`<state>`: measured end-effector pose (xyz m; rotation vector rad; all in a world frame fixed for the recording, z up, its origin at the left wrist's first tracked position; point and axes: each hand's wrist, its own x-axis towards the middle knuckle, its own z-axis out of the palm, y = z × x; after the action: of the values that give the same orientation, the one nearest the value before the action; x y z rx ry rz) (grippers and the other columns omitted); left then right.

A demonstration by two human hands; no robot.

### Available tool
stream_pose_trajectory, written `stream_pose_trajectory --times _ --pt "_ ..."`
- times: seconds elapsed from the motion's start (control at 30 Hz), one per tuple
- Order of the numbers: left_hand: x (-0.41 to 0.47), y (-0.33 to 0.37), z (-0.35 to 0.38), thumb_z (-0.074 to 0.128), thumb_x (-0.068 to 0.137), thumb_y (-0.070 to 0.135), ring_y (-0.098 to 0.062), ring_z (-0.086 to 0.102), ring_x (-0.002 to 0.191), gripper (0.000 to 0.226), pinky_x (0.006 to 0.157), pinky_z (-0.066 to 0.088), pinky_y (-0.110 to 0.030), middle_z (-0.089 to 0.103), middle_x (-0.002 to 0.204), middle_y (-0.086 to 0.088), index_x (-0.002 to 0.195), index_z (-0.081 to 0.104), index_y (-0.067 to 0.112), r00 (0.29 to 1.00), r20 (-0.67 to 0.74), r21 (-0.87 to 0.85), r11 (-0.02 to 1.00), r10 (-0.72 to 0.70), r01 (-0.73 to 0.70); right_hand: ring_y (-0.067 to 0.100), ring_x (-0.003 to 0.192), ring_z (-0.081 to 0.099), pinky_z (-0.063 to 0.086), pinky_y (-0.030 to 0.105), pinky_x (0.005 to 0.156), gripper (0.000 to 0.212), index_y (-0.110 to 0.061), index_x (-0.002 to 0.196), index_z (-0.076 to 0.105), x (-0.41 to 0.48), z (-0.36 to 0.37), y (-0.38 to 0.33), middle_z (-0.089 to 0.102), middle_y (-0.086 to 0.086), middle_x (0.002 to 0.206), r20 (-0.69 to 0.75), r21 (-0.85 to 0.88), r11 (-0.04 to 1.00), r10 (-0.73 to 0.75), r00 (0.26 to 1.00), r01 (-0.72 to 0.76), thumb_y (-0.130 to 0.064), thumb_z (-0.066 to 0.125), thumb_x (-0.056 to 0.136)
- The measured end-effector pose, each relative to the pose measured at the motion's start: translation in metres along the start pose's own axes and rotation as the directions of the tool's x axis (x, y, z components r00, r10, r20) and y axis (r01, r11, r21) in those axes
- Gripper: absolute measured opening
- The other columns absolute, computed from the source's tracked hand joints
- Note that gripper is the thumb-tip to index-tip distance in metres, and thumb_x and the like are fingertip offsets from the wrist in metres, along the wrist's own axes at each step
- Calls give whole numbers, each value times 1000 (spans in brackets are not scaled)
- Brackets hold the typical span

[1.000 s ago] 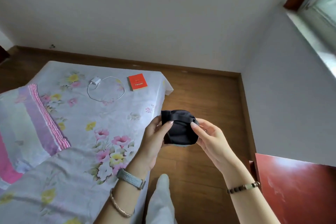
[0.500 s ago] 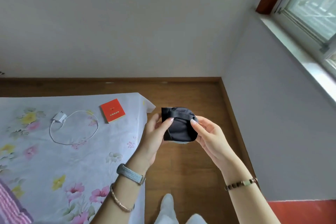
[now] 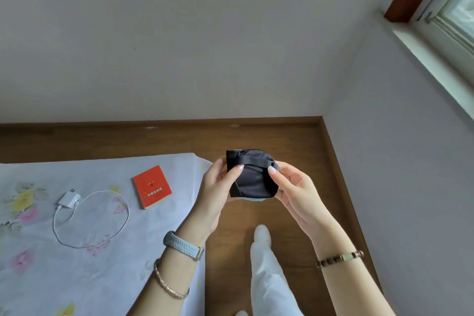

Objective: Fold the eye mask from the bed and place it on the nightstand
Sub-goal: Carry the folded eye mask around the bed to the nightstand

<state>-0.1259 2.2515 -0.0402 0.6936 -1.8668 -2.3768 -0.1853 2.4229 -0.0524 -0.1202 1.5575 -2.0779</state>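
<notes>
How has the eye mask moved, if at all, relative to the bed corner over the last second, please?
Cannot tell: the camera swung. The eye mask, held in both hands, sits just right of the bed corner throughout.

From my remote seat, the floral white bed sheet (image 3: 77, 264) runs off the frame toward 9 and 7 o'clock. The print on the small red booklet (image 3: 151, 186) is too small to read. The folded black fabric eye mask (image 3: 252, 179) hides its edges behind the left hand (image 3: 216, 196) and right hand (image 3: 295, 192).
</notes>
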Motion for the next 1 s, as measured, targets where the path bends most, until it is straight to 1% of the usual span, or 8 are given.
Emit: stream_pose_trajectory --times 0.13,0.27,0.53,0.6,0.7,0.87,0.93,1.0 --pt "74 18 12 61 96 24 -19 72 107 26 79 62 -39 76 114 1 121 66 26 1000 -26 3 1000 7 -7 26 108 74 61 32 85 27 -15 114 76 76 -14 -20 78 10 114 24 -31 1000 3 1000 -3 -29 66 92" --pt "143 45 24 61 96 25 -18 71 108 27 82 61 -40 74 117 0 122 65 24 998 -60 -16 1000 1 -2 24 107 75 61 28 80 23 -24 108 78 152 -25 -49 79 6 110 28 -76 997 30 999 -28 -31 66 90" --pt "244 88 16 65 93 24 -25 68 113 34 86 60 -51 70 123 -7 127 63 21 978 -209 -118 993 -23 -2 28 105 75 63 34 84 36 -12 113 74 284 -18 -95 79 12 109 149 -119 990 98 984 -80 -33 68 85" --pt "267 96 5 66 93 21 -26 68 113 32 85 61 -49 70 122 -7 125 64 20 968 -251 -153 988 -26 -13 30 106 74 62 37 88 40 -8 116 72 315 -9 -98 77 15 112 176 -130 987 115 978 -92 -32 68 85" --pt "302 105 -15 66 93 18 -25 69 112 32 83 62 -45 71 122 -7 125 65 18 957 -289 -195 980 -24 -34 31 105 75 62 36 88 40 -4 115 71 363 9 -100 77 18 113 216 -150 982 144 966 -113 -31 68 85" --pt "370 124 -54 68 90 17 -21 73 104 25 71 62 -37 77 110 -1 115 70 22 935 -354 -257 961 5 -103 29 104 76 63 33 85 41 -5 111 72 446 47 -104 79 15 107 232 -202 972 170 958 -123 -34 69 82" --pt "397 137 -72 68 91 18 -19 73 103 22 71 62 -38 78 107 2 112 72 24 928 -371 -263 956 25 -130 29 103 76 63 34 85 42 -4 110 72 479 67 -110 79 15 106 251 -221 967 184 950 -129 -34 69 82" --pt "421 151 -91 68 91 19 -21 72 108 26 76 62 -43 76 114 -2 118 70 22 919 -393 -273 951 25 -142 29 104 76 62 35 88 41 -2 113 70 512 89 -119 78 16 109 279 -248 959 206 938 -137 -32 68 85"
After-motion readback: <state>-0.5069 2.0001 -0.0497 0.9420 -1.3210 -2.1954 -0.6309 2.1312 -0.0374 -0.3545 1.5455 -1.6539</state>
